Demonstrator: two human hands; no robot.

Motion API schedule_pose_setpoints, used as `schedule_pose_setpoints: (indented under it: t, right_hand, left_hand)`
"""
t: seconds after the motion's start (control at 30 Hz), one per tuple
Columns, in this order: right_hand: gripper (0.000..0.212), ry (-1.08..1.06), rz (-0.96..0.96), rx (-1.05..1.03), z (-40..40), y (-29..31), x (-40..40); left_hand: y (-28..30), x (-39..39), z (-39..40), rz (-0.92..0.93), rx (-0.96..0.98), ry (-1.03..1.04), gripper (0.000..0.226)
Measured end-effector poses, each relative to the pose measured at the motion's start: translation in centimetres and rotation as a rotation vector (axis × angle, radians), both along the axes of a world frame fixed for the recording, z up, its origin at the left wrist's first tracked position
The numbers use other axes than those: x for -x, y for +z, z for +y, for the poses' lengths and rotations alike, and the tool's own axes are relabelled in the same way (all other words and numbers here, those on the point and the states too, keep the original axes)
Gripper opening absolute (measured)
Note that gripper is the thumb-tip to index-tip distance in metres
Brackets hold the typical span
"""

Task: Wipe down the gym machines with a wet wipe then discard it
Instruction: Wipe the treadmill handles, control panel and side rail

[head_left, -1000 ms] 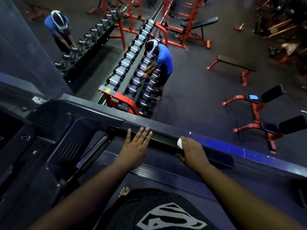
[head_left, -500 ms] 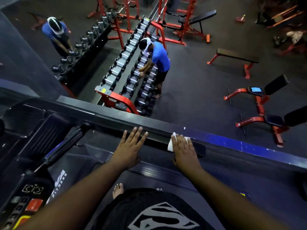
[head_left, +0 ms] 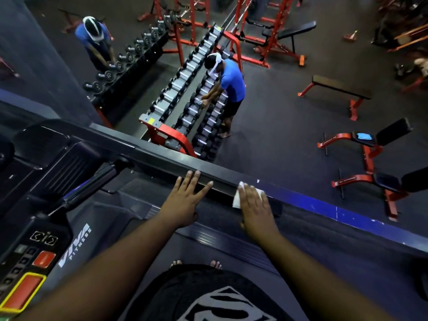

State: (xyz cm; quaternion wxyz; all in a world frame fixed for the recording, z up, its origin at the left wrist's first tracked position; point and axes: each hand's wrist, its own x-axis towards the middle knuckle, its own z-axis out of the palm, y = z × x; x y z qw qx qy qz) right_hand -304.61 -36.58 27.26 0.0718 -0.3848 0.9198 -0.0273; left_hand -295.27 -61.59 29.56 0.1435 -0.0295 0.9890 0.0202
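Wiping: the wet wipe (head_left: 236, 200) is pressed flat on the treadmill rail (head_left: 324, 205) by the right hand (head_left: 253, 208), fingers straight.
Change: the wipe has been slid left along the rail since a second ago.
Left hand (head_left: 185, 201): laid flat, fingers spread, nothing held.
Meaning: wiping is judged underway; discarding remains.

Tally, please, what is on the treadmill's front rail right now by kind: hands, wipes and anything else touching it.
Hands: 2, the left hand flat on the rail, the right hand pressing the wipe.
Wet wipes: 1, the white wipe under the right hand.
Anything else: 0.
Total: 3.
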Motion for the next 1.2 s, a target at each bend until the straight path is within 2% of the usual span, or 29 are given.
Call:
schedule_pose_setpoints:
  t: [0.17, 0.33, 0.47, 0.63, 0.77, 0.9, 1.0, 1.07, 1.2]
  right_hand:
    - [0.117, -0.202, -0.045, -0.083, -3.2, 0.4, -0.7]
    - [0.123, -0.017, -0.107, -0.12, -8.1, 1.3, -0.9]
    - [0.127, 0.01, -0.065, -0.137, -4.4, 0.9, -0.8]
    - [0.133, -0.249, -0.064, -0.161, 2.4, 0.3, -2.0]
    - [0.125, -0.315, -0.055, -0.193, 0.8, 0.7, -2.0]
    - [0.122, -0.155, -0.09, -0.145, -3.8, 1.1, -2.1]
    - [0.122, -0.048, -0.087, -0.14, -4.3, 1.3, -1.7]
    - [0.126, -0.015, -0.073, -0.125, -2.5, 1.0, -1.0]
    - [0.125, -0.137, -0.062, -0.049, 3.9, -0.4, -0.3]
  left_hand:
    - [-0.1, 0.0, -0.1, -0.013, -0.019, -0.01, 0.116]
    - [0.0, 0.0, -0.4, -0.027, -0.002, -0.013, 0.117]
    - [-0.2, 0.0, -0.7, -0.027, -0.027, -0.022, 0.115]
    - [-1.0, 0.0, -0.8, -0.007, -0.05, -0.031, 0.115]
    - [-1.3, 0.0, -1.0, 0.005, -0.053, -0.034, 0.116]
    - [-1.1, -0.1, -0.7, 0.015, -0.029, -0.031, 0.114]
    - [-0.7, -0.1, -0.6, 0.001, -0.006, -0.019, 0.112]
    - [-0.5, -0.1, -0.4, -0.016, -0.009, 0.003, 0.112]
    - [-0.2, 0.0, 0.3, -0.047, -0.014, 0.045, 0.117]
